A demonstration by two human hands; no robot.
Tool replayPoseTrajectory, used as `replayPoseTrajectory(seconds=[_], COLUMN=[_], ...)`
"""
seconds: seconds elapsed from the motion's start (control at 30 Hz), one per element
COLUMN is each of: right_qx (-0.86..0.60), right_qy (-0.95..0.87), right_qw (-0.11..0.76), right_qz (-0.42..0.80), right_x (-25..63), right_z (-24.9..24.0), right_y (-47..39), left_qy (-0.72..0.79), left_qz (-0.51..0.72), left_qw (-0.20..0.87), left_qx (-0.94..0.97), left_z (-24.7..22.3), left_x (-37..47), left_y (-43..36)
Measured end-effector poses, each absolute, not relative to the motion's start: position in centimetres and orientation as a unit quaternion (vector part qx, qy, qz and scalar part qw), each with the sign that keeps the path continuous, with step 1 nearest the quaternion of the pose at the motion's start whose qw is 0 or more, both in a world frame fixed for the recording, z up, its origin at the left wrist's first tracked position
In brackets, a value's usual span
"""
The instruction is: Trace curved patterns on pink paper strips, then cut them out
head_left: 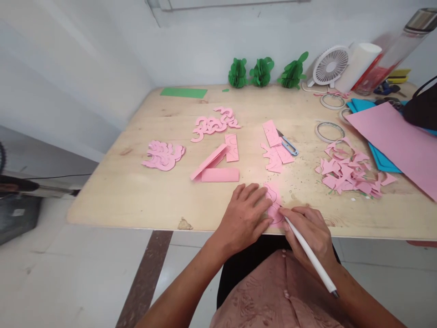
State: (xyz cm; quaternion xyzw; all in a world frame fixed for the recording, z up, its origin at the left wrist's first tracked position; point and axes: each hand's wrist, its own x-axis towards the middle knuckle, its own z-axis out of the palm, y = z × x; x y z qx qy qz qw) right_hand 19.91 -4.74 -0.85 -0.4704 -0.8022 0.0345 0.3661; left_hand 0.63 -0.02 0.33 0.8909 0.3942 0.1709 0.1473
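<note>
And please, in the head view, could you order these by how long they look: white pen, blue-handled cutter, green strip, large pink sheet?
Longest to shortest:
Large pink sheet
White pen
Green strip
Blue-handled cutter
Nearness to the camera may enlarge the pen.

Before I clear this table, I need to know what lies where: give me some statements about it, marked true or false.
1. The right hand holds a slim white pen-like tool. True.
2. The left hand is flat on the green paper strip. False: it touches pink paper marked with curved lines.
3. Three green ruffled paper shapes stand near the wall. True.
4. The small light-blue cutting tool is in the left hand. False: it lies on the pale wooden table.
5. A white desk fan stands right of those green shapes. True.
</note>
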Motion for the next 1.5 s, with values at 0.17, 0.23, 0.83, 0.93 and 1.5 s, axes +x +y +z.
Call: replayPoseTrajectory(seconds=[0.17, 0.23, 0.83, 0.93, 1.5], right_qx=[-0.502, -0.523, -0.583, -0.592, -0.627], right_qy=[-0.764, -0.731, -0.665, -0.654, -0.659], right_qw=[0.377, 0.392, 0.37, 0.369, 0.352], right_qz=[0.149, 0.195, 0.285, 0.293, 0.223], right_x=[19.9, 19.8, 18.2, 18.5, 19.7], right_z=[0.2, 0.7, 0.7, 0.9, 1.1], right_y=[-4.1, -3.4, 1.7, 1.5, -0.9], left_qy=[0.394, 0.395, 0.398, 0.397, 0.403], left_qz=[0.176, 0.177, 0.185, 0.182, 0.188], left_qw=[0.154, 0.156, 0.159, 0.161, 0.168], left_qx=[0.889, 0.888, 0.884, 0.885, 0.88], left_z=[0.2, 0.1, 0.2, 0.2, 0.1], left_x=[0.5, 0.5, 0.3, 0.3, 0.4], left_y=[0.0, 0.0, 0.0, 0.0, 0.1])
